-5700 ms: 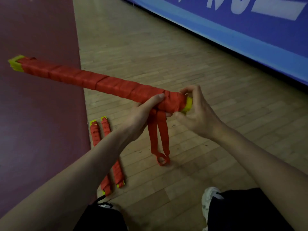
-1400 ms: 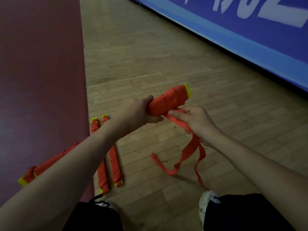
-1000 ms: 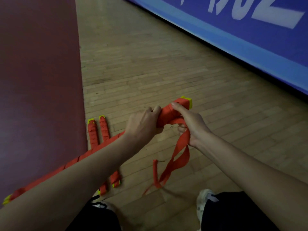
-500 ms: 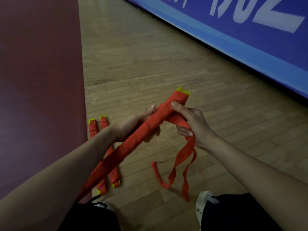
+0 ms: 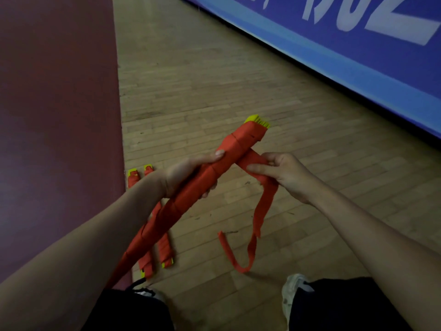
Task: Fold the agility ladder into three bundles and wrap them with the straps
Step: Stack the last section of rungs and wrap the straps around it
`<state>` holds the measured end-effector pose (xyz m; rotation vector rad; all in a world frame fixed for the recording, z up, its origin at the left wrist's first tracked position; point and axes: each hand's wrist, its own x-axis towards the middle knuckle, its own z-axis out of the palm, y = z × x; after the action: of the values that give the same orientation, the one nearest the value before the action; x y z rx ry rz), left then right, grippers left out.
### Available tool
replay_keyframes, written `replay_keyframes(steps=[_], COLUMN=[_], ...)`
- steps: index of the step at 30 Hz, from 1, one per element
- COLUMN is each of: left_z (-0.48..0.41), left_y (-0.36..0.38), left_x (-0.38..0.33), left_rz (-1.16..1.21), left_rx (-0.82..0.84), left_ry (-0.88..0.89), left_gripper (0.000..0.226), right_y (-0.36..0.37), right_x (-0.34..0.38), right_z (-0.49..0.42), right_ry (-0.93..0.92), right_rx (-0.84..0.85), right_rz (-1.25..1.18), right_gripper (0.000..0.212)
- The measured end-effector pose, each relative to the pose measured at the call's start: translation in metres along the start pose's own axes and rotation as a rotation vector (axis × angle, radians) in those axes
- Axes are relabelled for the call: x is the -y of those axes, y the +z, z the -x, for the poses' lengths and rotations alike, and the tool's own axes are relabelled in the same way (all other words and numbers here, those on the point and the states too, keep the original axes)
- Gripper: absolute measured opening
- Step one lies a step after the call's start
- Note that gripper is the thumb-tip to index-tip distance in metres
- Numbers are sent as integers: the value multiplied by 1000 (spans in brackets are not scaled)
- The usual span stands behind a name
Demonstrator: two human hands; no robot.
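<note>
The wooden floor (image 5: 214,91) runs between a dark red panel (image 5: 59,115) on the left and a blue banner (image 5: 358,56) on the right. Most of the job looks finished. Two bundles (image 5: 165,249) of the agility ladder lie side by side on the boards next to the panel's edge, both wound in red with no loose tail showing, so I judge them done. The third bundle (image 5: 170,216) is off the floor and slants from low on the left up towards the middle of the view. It is wrapped in red turns along nearly all of the length that shows. The left hand (image 5: 183,173) is curled around it from below with the thumb lying on top. The strap (image 5: 262,211) leaves this bundle near its upper end, and the right hand (image 5: 286,173) pinches it just beside the bundle between thumb and fingers. From there its free length hangs down in a loose loop towards the floor. That hanging length seems to be what is left: wind it around the end and secure it, then lay this bundle with the other two. How the strap fastens cannot be made out. The yellow rung ends (image 5: 259,120) stick out bare past the last turn at the top.
</note>
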<state>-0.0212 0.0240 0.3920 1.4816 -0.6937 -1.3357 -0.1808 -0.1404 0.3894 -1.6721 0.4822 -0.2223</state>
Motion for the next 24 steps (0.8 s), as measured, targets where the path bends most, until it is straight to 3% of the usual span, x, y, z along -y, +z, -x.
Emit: replay_keyframes(steps=[2,8,13,18,22,24], left_z=[2,8,7,-2,-8,-10], left_y=[0,0,6,14,20,21], left_x=[-2,-8,-10,-7,-2,0], left_rz=[-54,-180,-244,-305,-433,-535], left_rx=[-24,-102,-121,-230,-304,-350], left_ry=[-20,-52,-25,52,120,171], left_gripper=[46,43,43,31,35,34], right_y=[-5,-5,0,4,14,19], right_x=[-4,-7,-8,-7,-6,-5], right_z=[-1,-2,-2,-3,-4,-5], right_ry=[45,109,105,48,27,25], right_rx=[-9,-37,8,-79,-150,-237], right_rz=[41,106,86,43,16,-14], right_gripper=[13,29,19,29,62,57])
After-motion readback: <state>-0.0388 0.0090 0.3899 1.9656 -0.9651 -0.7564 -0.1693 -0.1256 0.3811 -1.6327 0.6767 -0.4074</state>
